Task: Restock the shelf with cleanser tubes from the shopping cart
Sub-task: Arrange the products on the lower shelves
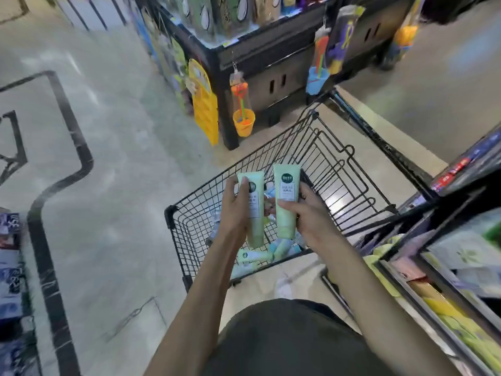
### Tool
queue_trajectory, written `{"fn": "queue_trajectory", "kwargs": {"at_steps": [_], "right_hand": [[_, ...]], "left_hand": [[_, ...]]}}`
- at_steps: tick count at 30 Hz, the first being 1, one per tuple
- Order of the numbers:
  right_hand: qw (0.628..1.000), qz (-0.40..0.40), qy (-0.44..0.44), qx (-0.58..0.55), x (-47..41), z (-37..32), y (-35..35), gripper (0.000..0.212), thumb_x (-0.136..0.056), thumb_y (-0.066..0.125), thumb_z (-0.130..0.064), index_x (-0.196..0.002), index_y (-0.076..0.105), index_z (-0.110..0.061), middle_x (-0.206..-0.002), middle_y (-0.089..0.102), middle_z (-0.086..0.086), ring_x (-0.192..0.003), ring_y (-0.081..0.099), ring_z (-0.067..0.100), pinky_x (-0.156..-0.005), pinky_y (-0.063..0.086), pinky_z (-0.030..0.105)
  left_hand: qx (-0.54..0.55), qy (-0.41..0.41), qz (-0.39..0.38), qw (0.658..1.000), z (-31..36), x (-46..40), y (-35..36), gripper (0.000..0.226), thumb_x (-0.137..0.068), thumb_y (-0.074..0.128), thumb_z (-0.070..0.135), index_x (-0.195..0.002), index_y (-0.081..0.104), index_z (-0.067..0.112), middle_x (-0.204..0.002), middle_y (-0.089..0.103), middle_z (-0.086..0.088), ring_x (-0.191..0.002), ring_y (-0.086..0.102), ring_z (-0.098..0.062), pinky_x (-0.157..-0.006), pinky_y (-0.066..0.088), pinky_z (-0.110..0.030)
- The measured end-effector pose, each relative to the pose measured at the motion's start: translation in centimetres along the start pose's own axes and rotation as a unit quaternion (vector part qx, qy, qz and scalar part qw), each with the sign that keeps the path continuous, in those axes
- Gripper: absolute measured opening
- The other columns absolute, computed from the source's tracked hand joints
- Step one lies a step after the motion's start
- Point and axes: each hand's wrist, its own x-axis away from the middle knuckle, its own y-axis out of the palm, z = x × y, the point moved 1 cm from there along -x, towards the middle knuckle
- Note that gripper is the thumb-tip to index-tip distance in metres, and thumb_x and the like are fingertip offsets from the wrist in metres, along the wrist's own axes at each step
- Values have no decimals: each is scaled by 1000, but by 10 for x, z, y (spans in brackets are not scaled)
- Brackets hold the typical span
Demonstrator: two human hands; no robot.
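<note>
Pale green cleanser tubes are held upright, one per hand, above the black wire shopping cart (311, 169). The left tube (253, 210) is gripped by the left hand (235, 210); the right tube (286, 202) by the right hand (311, 215), fingers curled round each. More tubes (279, 248) lie in the cart. The shelf (444, 270) stands at near right.

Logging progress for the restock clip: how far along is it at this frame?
Done: nothing visibly shelved that I can confirm; the shelf at right is too blurred to tell.
In hand: the left hand holds one green cleanser tube and the right hand another tube, both in a firm grip above the shopping cart.
Left: shelve these two, then the loose tubes on the cart bottom.
</note>
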Motion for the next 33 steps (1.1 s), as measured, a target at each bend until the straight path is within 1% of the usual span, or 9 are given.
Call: {"fn": "queue_trajectory", "kwargs": {"at_steps": [6,9,12,15,17,20,24,27,33], "right_hand": [[990,110,-56,-61,77,5,-7,40,-92,68,4,-126,62,-17,-115,76,9,-99,75,26,-83,60,46],[981,153,-69,-99,115,18,-16,36,-93,66,6,-122,63,-16,-118,73,17,-88,74,24,-70,60,37],[968,205,-92,-116,153,31,-31,44,-90,68,9,-127,60,-14,-114,74,17,-84,75,23,-67,60,34],[954,258,-109,-111,194,41,-47,50,-88,70,10,-130,59,-14,-105,77,10,-86,75,22,-79,61,42],[942,289,-121,-119,222,47,-61,52,-87,72,9,-131,59,-14,-105,78,11,-88,76,25,-84,59,48],[921,330,-140,-153,265,57,-86,52,-87,74,7,-131,59,-16,-105,78,11,-84,75,26,-73,61,43],[895,375,-167,-176,323,69,-120,51,-85,77,4,-129,58,-15,-109,78,10,-88,76,26,-74,59,42],[876,412,-175,-180,369,81,-149,55,-84,79,3,-131,57,-14,-115,76,13,-91,75,28,-76,59,42],[853,458,-185,-168,466,112,-204,48,-83,81,0,-122,63,-22,-107,79,9,-98,76,32,-87,60,47]], "left_hand": [[7,-13,-152,988,15,39,15,24,-99,57,41,-113,57,22,-103,66,-26,-84,64,-37,-75,59,-60],[-25,-44,-228,972,12,55,19,38,-81,57,13,-119,57,7,-94,67,-17,-81,65,-32,-65,58,-42],[-78,-47,-301,949,2,76,28,41,-83,54,-11,-123,58,-3,-105,72,-24,-89,70,-37,-71,61,-49],[-91,-46,-362,927,-10,108,45,34,-89,60,-9,-123,64,-4,-111,71,-28,-95,67,-36,-88,56,-56],[-76,-57,-392,915,-19,132,60,31,-93,61,-5,-123,66,-2,-110,69,-28,-94,65,-34,-84,55,-49],[-53,-74,-433,897,-38,165,85,32,-96,62,-1,-127,64,-1,-118,68,-28,-94,68,-35,-76,59,-45],[-75,-78,-471,876,-65,213,120,29,-97,68,10,-126,67,15,-128,68,-23,-111,67,-46,-90,57,-65],[-116,-56,-504,854,-86,258,148,34,-99,68,18,-132,64,24,-128,70,-15,-116,67,-43,-90,58,-60],[-167,-52,-546,819,-126,363,189,30,-95,71,8,-124,64,17,-115,72,-14,-89,71,-26,-76,59,-44]]}}
